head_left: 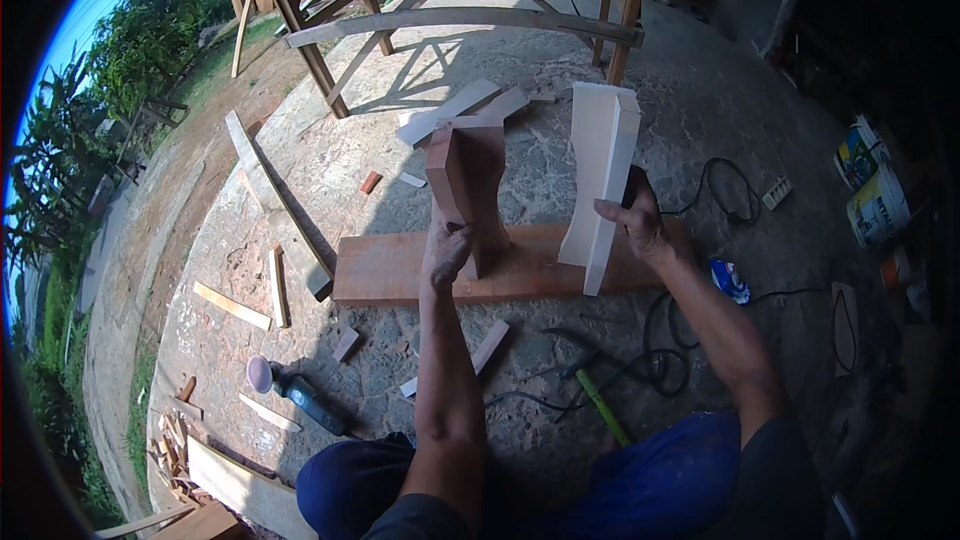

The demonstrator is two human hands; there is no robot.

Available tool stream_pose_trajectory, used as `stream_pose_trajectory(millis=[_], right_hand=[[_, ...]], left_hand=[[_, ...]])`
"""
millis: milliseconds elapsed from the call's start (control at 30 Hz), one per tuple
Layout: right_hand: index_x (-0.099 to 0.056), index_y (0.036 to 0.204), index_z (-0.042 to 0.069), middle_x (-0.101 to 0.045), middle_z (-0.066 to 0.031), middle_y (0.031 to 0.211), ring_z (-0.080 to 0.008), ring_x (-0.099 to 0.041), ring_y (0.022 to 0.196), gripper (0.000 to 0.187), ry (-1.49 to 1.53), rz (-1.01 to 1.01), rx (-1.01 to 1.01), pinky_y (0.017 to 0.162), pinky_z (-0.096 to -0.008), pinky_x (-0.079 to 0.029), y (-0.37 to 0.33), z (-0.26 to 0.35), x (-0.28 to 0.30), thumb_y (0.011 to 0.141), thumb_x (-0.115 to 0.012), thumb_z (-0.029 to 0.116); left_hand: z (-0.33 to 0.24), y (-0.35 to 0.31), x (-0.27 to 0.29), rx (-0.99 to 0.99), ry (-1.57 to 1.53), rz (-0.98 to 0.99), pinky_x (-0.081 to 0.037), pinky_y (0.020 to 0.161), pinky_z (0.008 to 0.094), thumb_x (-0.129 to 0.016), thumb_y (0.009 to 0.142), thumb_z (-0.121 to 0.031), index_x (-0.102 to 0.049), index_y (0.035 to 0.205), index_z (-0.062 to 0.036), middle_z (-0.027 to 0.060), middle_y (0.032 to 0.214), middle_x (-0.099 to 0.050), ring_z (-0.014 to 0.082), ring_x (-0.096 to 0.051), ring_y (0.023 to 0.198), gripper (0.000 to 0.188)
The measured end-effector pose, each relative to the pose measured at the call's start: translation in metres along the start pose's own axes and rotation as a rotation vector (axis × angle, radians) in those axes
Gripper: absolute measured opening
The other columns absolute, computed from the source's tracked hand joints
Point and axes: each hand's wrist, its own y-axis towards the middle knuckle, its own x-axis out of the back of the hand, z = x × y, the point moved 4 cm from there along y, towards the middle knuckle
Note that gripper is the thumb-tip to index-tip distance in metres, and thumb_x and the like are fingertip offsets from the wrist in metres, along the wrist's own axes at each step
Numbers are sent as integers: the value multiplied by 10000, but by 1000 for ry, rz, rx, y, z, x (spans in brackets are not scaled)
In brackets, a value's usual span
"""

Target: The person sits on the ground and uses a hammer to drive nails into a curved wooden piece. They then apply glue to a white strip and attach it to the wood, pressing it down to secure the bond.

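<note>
Rough concrete floor (350, 160), partly sunlit, extends under both hands; the far right of the view is too dark to read. Left hand (447, 252) is closed on the lower part of a brown shaped timber (485, 180); its thumb shows, its other fingers are mostly hidden. Right hand (642, 227) grips the edge of a pale shaped timber (598, 170), thumb on the near face, remaining fingers lost in shadow behind it. Lower ends of both timbers overlap a brown plank (380, 265) below the fingers; whether the pale one touches it cannot be confirmed. Nearer the wearer than the right fingers, a green-handled tool (603, 408) is partly covered by blue trousers (660, 475), and its head is hard to separate from a black cable (655, 376). Well to the right of those fingers are a pale tub (880, 210) and a second tub (857, 157); their contents cannot be determined. Beyond the fingers, a wooden frame (460, 17) is cut off by the upper edge.
</note>
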Motion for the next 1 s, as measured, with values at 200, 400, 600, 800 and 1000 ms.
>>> stream_pose_trajectory(millis=[200,400,600,800,1000], right_hand=[[-646,1101,27,-656,-57,981,-184,-602,948,431,38,-31,-17,893,-346,-465,1,-7,-1,734,-795,197],[-632,1132,28,-654,-61,1001,-188,-604,958,461,33,1,-29,903,-353,-467,3,-5,-8,739,-801,200],[-641,1108,28,-656,-60,987,-181,-603,946,449,32,-28,-25,887,-347,-469,3,-10,-4,735,-801,219],[-652,1091,35,-665,-58,969,-179,-612,932,419,3,36,-27,885,-343,-476,3,-11,4,736,-792,207],[-652,1092,33,-669,-55,969,-181,-622,947,418,10,-2,-23,890,-343,-479,4,-14,-2,738,-792,204]], left_hand=[[23,4,4,6,22,37,-464,1041,352,-585,814,56,-415,1436,-28,119,1324,-552,227,-554,1231,650],[29,7,16,-50,93,15,-467,1034,354,-587,795,69,-433,1408,-25,124,1324,-533,232,-547,1227,639],[13,4,8,-38,308,117,-424,1081,407,-752,778,-82,-409,1415,-21,165,1324,-506,308,-499,1266,726],[-21,-10,-19,25,453,-125,-424,1047,475,-904,689,-301,-424,1328,9,215,1281,-495,401,-489,1231,858],[-28,-20,-40,19,633,-480,-395,1049,483,-944,656,-316,-423,1301,44,239,1259,-487,409,-452,1221,904]])
